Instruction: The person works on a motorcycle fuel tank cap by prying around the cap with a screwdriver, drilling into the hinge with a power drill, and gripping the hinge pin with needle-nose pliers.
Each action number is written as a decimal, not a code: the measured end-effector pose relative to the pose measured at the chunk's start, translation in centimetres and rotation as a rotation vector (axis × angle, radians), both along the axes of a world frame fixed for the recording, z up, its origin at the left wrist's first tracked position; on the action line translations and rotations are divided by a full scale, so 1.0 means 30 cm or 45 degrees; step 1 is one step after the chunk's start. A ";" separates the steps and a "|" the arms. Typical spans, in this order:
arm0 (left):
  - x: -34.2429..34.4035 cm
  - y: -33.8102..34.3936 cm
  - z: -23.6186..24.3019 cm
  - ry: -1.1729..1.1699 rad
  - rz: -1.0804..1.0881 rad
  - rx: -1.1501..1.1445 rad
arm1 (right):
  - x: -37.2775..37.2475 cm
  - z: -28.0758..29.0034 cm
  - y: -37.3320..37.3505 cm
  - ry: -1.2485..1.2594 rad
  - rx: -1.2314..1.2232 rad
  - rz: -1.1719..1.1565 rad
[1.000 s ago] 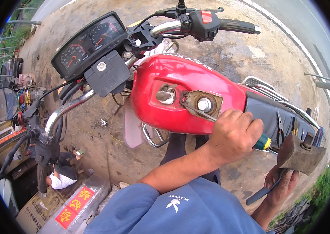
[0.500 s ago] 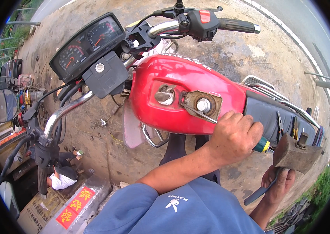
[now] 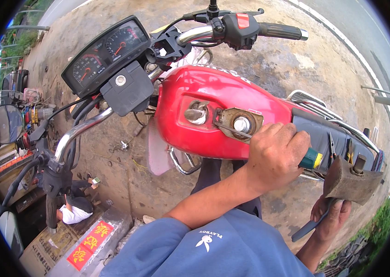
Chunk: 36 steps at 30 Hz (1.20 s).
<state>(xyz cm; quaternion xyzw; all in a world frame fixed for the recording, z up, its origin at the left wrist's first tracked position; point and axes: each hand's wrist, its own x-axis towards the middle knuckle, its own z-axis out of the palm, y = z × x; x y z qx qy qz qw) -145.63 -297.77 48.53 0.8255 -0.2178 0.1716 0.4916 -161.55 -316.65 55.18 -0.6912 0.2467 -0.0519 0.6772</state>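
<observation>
Left hand closed round a screwdriver angled across the filler cap on the red tank, right hand clasping a hatchet near the seat; judged light and rigid versus head-heavy, best held by handles.

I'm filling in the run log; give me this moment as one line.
left hand: grips green-handled screwdriver | shaft: across metal plate on red tank | right hand: holds axe-like tool by handle

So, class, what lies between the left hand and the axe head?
In the head view, the green-and-yellow screwdriver handle pokes out of the left hand, then comes a gap before the axe head.
</observation>
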 end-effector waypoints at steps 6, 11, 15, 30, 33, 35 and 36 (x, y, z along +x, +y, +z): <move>0.005 -0.010 -0.004 -0.073 0.078 -0.090 | 0.109 0.042 0.047 0.028 0.020 0.143; 0.026 -0.002 0.018 -0.059 0.115 -0.127 | 0.140 0.043 0.033 0.151 0.098 0.220; 0.044 -0.026 0.019 -0.068 0.099 -0.153 | 0.193 0.188 -0.088 -0.178 -0.176 -0.210; 0.004 -0.115 0.005 -0.113 0.163 0.155 | 0.172 0.113 -0.281 -0.189 0.028 -0.280; 0.005 -0.111 0.002 -0.103 0.133 0.151 | 0.104 0.074 -0.233 -0.217 0.212 -0.239; 0.007 -0.095 -0.011 -0.056 0.133 0.205 | 0.081 0.034 -0.203 -0.097 0.242 -0.243; 0.009 -0.088 -0.019 -0.055 0.133 0.205 | 0.075 0.016 -0.184 -0.064 0.237 -0.247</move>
